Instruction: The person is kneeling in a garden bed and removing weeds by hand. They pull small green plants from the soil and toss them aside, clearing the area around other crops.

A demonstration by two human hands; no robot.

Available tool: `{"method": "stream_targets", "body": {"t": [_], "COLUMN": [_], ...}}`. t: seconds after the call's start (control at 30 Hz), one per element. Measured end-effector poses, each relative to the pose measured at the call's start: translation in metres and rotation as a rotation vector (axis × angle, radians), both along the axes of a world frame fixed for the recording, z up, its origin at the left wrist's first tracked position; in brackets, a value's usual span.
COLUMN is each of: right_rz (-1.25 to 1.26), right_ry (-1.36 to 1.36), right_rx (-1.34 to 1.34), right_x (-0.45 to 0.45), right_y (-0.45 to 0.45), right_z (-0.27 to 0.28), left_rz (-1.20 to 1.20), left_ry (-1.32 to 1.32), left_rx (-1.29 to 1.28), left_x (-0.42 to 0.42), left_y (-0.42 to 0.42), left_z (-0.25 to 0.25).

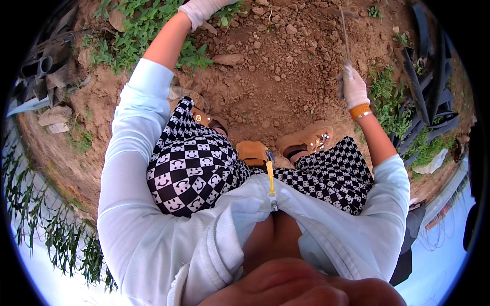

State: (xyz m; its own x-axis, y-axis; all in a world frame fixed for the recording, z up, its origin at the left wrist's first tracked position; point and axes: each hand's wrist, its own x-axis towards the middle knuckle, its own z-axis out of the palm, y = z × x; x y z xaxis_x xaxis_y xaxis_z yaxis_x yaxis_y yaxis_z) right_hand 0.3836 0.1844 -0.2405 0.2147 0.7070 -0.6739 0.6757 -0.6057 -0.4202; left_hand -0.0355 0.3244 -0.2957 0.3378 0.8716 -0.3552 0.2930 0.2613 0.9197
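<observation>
My right hand (353, 87), in a pale knit glove with an orange cuff, grips a hand tool by its lower end. The tool's thin shaft (345, 36) runs up over the loose brown soil (264, 82) to the top edge. Its far end is too indistinct to name. At the top left, my left hand (203, 9) wears a similar pale glove and reaches over a patch of leafy green plants (132, 40). Its fingers are cut off by the picture's edge, so what they touch is hidden.
Clods and a flat stone (228, 59) lie between my hands. My tan shoes (306, 137) stand apart on the soil, with a small tan block-like object (252, 152) between them. Dark curved pieces (425, 84) are heaped at right beside weeds (386, 95); dark pipes and scraps (46, 69) lie at left.
</observation>
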Motion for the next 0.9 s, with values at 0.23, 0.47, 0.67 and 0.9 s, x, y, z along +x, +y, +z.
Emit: {"method": "stream_targets", "body": {"t": [0.23, 0.47, 0.67, 0.9], "right_rz": [0.813, 1.017, 0.664, 0.232], "right_ry": [-0.307, -0.233, -0.094, -0.375], "right_rx": [0.685, 1.075, 1.227, 1.042], "right_x": [-0.097, -0.143, -0.122, -0.053], "right_y": [0.063, 0.087, 0.140, 0.224], "right_z": [-0.028, -0.084, -0.085, -0.101], "left_rz": [0.005, 0.122, 0.236, 0.293], "left_ry": [-0.434, -0.492, -0.500, -0.507], "left_rx": [-0.443, -0.639, -0.603, -0.589], "left_x": [-0.008, 0.009, -0.016, -0.026], "left_y": [-0.088, -0.146, -0.158, -0.161], "left_z": [0.026, 0.037, 0.033, 0.029]}}
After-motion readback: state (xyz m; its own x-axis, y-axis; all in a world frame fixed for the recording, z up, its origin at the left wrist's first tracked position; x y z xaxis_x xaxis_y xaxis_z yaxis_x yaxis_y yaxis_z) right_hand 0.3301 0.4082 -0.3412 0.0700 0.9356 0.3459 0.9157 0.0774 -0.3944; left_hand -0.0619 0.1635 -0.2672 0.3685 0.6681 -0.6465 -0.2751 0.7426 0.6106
